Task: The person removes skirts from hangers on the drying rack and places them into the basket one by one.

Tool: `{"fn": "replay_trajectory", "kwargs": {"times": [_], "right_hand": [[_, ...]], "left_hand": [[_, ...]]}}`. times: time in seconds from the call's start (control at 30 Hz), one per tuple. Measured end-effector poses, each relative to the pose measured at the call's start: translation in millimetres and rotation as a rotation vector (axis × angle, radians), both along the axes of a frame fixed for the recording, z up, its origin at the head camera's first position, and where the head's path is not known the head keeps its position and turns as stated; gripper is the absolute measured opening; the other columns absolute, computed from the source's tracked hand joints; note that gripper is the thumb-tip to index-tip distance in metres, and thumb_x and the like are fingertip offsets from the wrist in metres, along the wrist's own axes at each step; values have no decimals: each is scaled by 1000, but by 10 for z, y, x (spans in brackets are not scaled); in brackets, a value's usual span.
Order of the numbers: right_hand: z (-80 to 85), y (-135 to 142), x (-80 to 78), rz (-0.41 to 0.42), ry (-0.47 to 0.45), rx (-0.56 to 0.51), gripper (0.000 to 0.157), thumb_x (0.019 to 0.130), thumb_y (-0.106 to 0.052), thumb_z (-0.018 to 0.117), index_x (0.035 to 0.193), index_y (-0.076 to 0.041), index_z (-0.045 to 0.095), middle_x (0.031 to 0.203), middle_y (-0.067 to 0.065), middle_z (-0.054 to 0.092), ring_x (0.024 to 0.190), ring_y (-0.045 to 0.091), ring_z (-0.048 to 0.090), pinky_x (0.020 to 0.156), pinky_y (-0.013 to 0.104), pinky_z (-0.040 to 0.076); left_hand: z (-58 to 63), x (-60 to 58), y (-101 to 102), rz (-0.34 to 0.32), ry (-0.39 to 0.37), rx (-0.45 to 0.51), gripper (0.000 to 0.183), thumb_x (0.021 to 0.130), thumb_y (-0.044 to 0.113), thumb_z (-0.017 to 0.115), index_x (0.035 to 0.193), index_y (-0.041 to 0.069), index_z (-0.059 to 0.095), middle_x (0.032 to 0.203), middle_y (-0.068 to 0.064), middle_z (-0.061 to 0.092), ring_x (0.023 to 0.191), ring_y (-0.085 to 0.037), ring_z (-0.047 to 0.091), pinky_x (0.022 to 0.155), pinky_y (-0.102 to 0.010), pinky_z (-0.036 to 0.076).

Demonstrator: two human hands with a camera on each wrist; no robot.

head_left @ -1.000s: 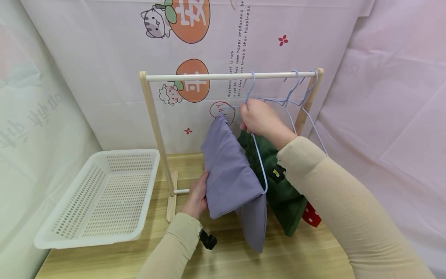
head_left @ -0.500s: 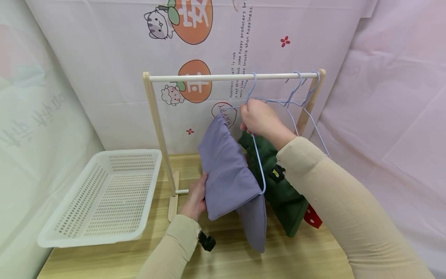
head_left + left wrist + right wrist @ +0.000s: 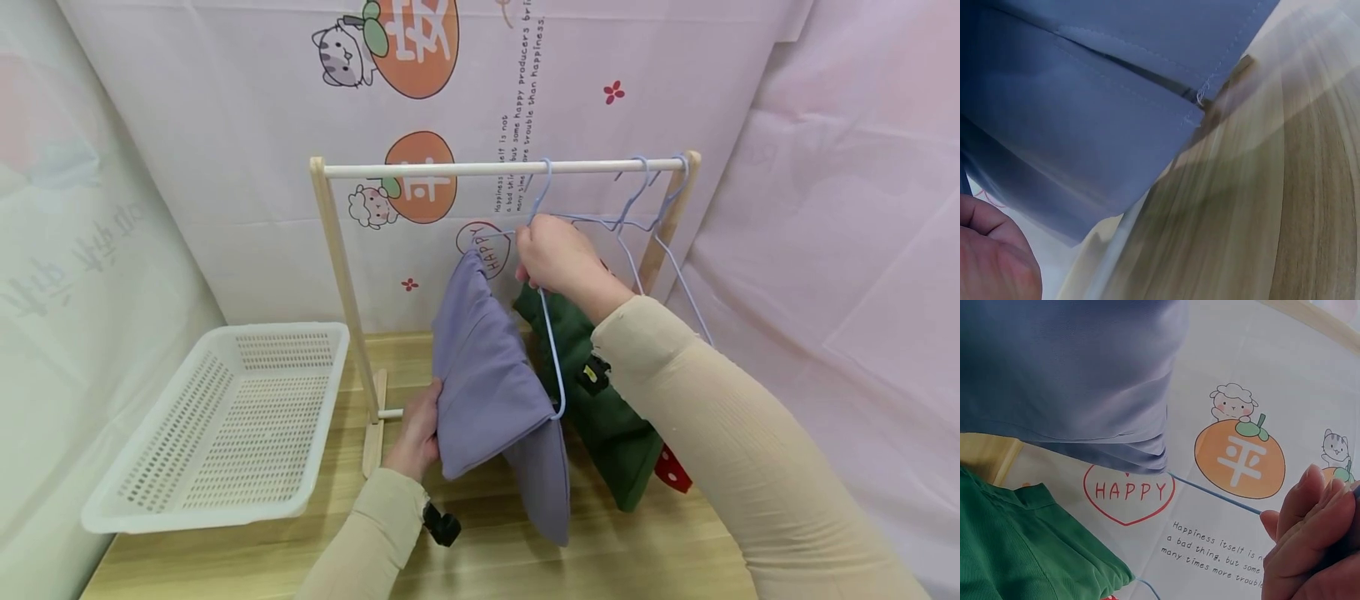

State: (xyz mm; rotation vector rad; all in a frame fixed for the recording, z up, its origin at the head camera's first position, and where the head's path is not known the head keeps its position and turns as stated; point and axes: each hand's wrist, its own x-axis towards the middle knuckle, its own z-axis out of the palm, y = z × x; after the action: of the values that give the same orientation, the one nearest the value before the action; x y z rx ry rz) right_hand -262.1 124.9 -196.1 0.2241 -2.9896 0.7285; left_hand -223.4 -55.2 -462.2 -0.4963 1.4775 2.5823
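My right hand [image 3: 558,258] grips a light blue wire clothes hanger [image 3: 553,350] just below its hook, which sits over the rack's white rail. In the right wrist view the right fingers [image 3: 1310,531] curl round the hanger's wire. A purple garment [image 3: 487,375] is folded over the hanger's lower bar, its lower part hanging behind. My left hand [image 3: 417,429] holds the garment's left edge, with the fingers partly hidden behind the cloth. The left wrist view shows stitched edges and a loose thread on the purple cloth [image 3: 1097,119], with the left hand [image 3: 997,256] at lower left.
The wooden rack [image 3: 337,283] stands on a wood-grain table [image 3: 600,558]. A green garment [image 3: 600,417] and a red dotted cloth [image 3: 672,471] hang at the right, below two more blue hangers [image 3: 630,204]. A white perforated basket [image 3: 225,425] sits left. Printed white sheets enclose the table.
The left hand and the purple garment's lower part have shifted slightly left and down, and the hanger's lower corner has swung left. The right hand keeps its grip in nearly the same place.
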Motion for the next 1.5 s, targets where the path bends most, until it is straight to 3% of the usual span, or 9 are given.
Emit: {"fn": "replay_trajectory", "kwargs": {"times": [0.6, 0.93, 1.5], "right_hand": [[-12, -16, -16, -3, 8, 16, 47, 113, -30, 26, 95, -7, 62, 77, 5, 70, 58, 20, 62, 66, 37, 50], [-7, -30, -13, -12, 7, 19, 47, 113, -31, 26, 94, -7, 62, 77, 5, 69, 58, 20, 62, 66, 36, 51], [-9, -49, -22, -39, 0, 19, 47, 113, -32, 28, 94, -7, 63, 76, 6, 68, 59, 20, 61, 64, 35, 50]], "left_hand": [[-99, 28, -62, 28, 19, -19, 39, 108, 28, 57, 127, -6, 58, 107, -5, 63, 93, -14, 62, 83, -25, 53], [-161, 44, -154, -9, 5, -35, 40, 109, 32, 53, 129, -3, 54, 108, -4, 59, 92, -13, 60, 82, -26, 52], [-203, 70, -240, -11, -16, 9, 43, 109, 32, 54, 135, -2, 52, 116, -5, 60, 96, -11, 62, 86, -25, 53]]}}
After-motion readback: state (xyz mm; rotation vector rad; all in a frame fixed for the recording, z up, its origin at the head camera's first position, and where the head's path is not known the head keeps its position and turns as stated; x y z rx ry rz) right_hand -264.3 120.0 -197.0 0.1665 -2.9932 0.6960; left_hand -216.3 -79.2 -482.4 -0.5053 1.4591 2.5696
